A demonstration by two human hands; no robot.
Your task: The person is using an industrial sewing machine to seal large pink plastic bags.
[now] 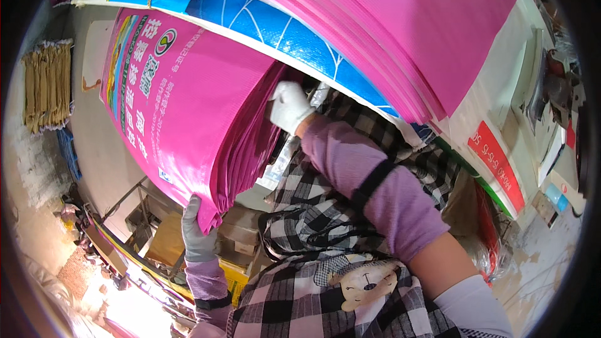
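A thick stack of pink printed woven sacks (181, 97) fans out along its near edge in front of me. My left hand (199, 231), in a grey-white glove, grips the stack's lower corner, with the thumb on top. My right hand (290, 107), in a white glove, is closed at the right end of the same fanned edge. Its fingertips are partly hidden against the layers. The stack lies tilted, partly beneath a larger pile of pink sacks (432, 19) overhead in the picture. A blue and white printed sack (275, 28) shows along that pile's edge.
White sacks with a red label (498, 166) stand at the right. A bundle of brown folded sacks (47, 86) is at the far left. Below my left hand are a metal frame and cardboard boxes (168, 238). My checked apron (300, 238) is close to the stack.
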